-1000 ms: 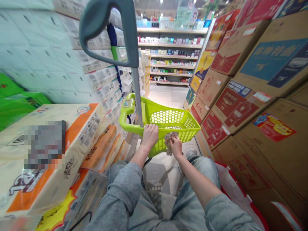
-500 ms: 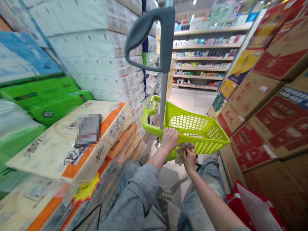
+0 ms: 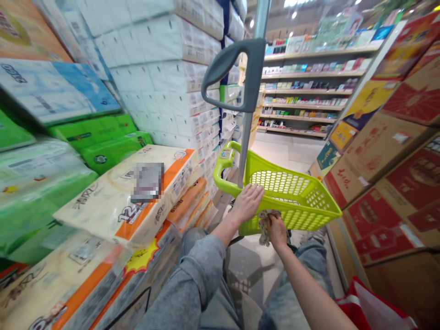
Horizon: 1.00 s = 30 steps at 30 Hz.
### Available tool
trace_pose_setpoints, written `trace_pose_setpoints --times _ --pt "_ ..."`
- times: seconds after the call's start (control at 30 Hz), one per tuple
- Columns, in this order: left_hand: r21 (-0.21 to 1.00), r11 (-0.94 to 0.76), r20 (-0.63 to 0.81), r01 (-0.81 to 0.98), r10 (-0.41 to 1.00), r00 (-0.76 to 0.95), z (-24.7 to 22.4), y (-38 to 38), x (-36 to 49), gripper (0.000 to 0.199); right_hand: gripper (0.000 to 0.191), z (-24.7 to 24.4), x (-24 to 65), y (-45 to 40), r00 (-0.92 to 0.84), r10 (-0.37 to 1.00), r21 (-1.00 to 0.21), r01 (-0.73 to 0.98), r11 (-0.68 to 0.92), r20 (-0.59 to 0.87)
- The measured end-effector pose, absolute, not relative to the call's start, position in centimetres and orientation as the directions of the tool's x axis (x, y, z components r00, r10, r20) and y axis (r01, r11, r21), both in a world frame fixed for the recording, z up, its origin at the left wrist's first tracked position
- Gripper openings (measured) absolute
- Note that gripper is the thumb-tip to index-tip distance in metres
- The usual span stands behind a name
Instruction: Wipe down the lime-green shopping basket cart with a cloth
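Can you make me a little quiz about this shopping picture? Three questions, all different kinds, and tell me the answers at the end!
1. Pick one. What colour is the looped handle above the lime green basket?
A) pink
B) grey
C) orange

2. True or false? The right hand is holding a crumpled cloth.

3. Fill in the missing word. The fingers of the left hand lie over the basket's ____, close to the bottom of the pole.

Key: 1. B; 2. true; 3. rim
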<state>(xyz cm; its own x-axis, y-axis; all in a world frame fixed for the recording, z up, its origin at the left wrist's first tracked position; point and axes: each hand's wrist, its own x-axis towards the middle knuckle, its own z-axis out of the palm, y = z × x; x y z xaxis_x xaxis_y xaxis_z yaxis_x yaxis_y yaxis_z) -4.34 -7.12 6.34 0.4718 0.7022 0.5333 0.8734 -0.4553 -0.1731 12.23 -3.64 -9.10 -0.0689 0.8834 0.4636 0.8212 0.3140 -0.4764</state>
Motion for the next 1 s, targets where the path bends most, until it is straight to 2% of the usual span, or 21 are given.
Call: trace_pose_setpoints --times 0.1,0.2,0.27,0.3,0.37,0.43,0.57,0.77,0.93,1.0 --pt "-0.062 -0.368 0.631 0.928 0.706 0.322 6.4 -8.9 -6.1 0.039 0.031 -9.0 12.5 -3.6 -0.097 0.879 -0.442 0.835 0.327 0.467" --pt "0.164 -0.179 0.737 0.970 0.676 0.000 6.8 -9.7 -8.0 0.035 0.032 -8.7 12.5 -3.8 -0.098 0.885 -0.425 0.850 0.312 0.454" --pt "0.285 -0.105 0.748 0.953 0.646 -0.152 7.3 -9.5 -8.9 0.044 0.032 -8.5 12.5 -4.0 -0.098 0.892 -0.416 0.858 0.300 0.442" --pt "0.305 -0.102 0.736 0.947 0.656 -0.167 7.7 -9.3 -9.2 0.050 0.032 -8.4 12.5 -4.0 -0.098 0.893 -0.413 0.861 0.297 0.438" --pt "0.275 -0.126 0.692 0.953 0.715 -0.105 8.5 -8.8 -9.4 0.049 0.032 -8.4 12.4 -4.1 -0.096 0.894 -0.417 0.859 0.296 0.437" --pt "0.211 -0.134 0.638 0.968 0.769 -0.033 9.1 -8.4 -9.4 0.036 0.032 -8.6 12.2 -4.1 -0.080 0.893 -0.442 0.847 0.296 0.444" --pt "0.114 -0.111 0.598 0.987 0.801 0.021 9.6 -8.3 -9.2 0.019 0.038 -9.7 11.0 -4.3 0.026 0.878 -0.561 0.778 0.283 0.478" --pt "0.046 -0.135 0.627 0.990 0.775 0.077 9.4 -7.8 -9.7 0.016 0.045 -10.2 10.4 -5.2 0.097 0.867 -0.679 0.666 0.308 0.488" --pt "0.032 -0.171 0.614 0.985 0.781 0.115 9.2 -7.3 -9.9 0.018 0.040 -8.4 9.5 -4.7 0.354 0.825 -0.815 0.543 0.203 0.441" --pt "0.030 -0.173 0.618 0.985 0.778 0.117 9.2 -7.3 -9.7 0.017 0.038 -8.1 8.5 -4.5 0.396 0.814 -0.836 0.518 0.183 0.424"
